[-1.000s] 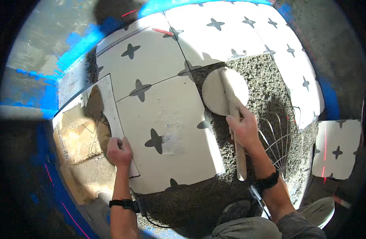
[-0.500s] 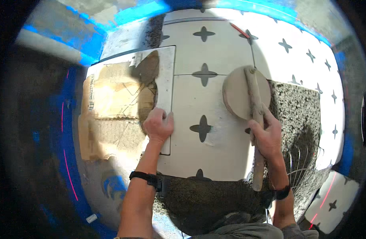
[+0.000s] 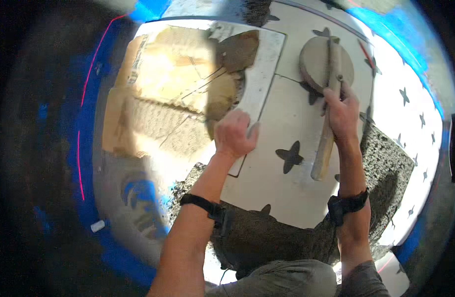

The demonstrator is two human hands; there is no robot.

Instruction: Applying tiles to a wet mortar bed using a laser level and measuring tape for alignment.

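Right hand (image 3: pixel 342 115) is gripping round-headed tool (image 3: pixel 335 74), disc (image 3: pixel 313 62) sitting just beyond it. Left hand (image 3: pixel 235 133) is curling at white panel (image 3: pixel 263 76), can't tell if gripping; cardboard (image 3: pixel 173 74) beyond-left is showing blurred dark print (image 3: pixel 136 64).

Dark print (image 3: pixel 136 64) on cardboard (image 3: pixel 175 54), too blurred to read

Floor (image 3: pixel 111 193) under tiles (image 3: pixel 282 119) and mortar (image 3: pixel 386 153)

The floor shows bare and grey on the near side of the cardboard (image 3: pixel 173 64), with blue patches (image 3: pixel 86 163) along the cardboard's left; a small white object (image 3: pixel 97 226) lies to its near left; to its right spread white tiles with dark star shapes, then rough mortar
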